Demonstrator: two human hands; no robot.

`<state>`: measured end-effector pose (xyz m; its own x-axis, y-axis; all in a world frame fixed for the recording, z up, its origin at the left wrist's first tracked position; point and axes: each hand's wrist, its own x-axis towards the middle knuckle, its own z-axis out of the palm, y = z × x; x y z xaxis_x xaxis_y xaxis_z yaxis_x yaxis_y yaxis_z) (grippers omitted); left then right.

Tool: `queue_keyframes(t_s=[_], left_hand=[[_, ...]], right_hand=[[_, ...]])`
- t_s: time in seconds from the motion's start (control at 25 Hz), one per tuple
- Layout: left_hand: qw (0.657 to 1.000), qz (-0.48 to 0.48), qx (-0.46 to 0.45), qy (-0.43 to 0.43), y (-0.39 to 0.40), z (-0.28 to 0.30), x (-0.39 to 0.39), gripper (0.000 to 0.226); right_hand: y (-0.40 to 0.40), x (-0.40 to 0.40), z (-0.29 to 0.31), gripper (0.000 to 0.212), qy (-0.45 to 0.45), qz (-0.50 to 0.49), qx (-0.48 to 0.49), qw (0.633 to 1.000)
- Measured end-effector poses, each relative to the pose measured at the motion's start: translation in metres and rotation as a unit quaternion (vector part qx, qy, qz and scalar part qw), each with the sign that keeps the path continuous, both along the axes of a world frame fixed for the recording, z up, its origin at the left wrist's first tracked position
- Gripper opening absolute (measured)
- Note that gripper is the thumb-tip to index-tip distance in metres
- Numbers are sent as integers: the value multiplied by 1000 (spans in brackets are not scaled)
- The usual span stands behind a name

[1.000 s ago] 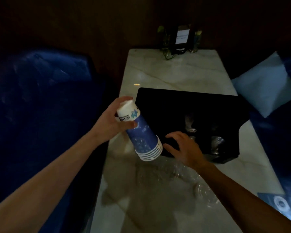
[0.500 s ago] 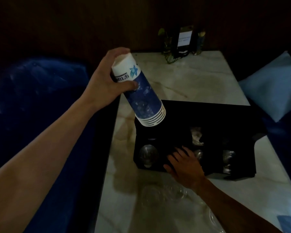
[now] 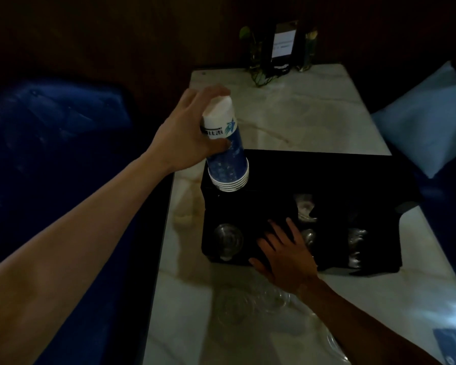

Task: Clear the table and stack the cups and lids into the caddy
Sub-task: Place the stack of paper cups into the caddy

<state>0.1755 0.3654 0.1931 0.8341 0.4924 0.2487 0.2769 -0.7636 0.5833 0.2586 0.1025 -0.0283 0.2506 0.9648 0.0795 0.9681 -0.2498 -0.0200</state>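
Note:
My left hand [image 3: 187, 133] grips a stack of blue-and-white paper cups [image 3: 225, 151], mouths down, held over the back left corner of the black caddy [image 3: 366, 180]. The caddy sits on the marble table [image 3: 300, 122] and holds clear plastic items in several slots, among them a round clear lid [image 3: 228, 239] at the front left. My right hand [image 3: 287, 255] lies flat with fingers spread on the caddy's front edge. Clear plastic lids [image 3: 250, 304] lie on the table just in front of the caddy, faint in the dim light.
A dark sign holder [image 3: 282, 46] with small plants stands at the table's far end. A blue seat [image 3: 50, 143] runs along the left, and a pale cushion [image 3: 427, 122] lies at the right. A dark card [image 3: 453, 343] sits at the near right edge.
My left hand has turned the cup stack more upright and lowered it toward the caddy's back left corner. My right hand stays pressed on the caddy's front.

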Motion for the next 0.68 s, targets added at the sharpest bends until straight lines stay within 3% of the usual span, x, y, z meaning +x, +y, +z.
queue_keyframes(t_s=[0.44, 0.68], left_hand=[[988, -40, 65, 136, 0, -43, 16, 80], [981, -61, 75, 169, 0, -53, 23, 73]], right_hand=[[3, 2, -5, 69, -5, -16, -18, 1000], [3, 5, -10, 68, -23, 5, 12, 1000]])
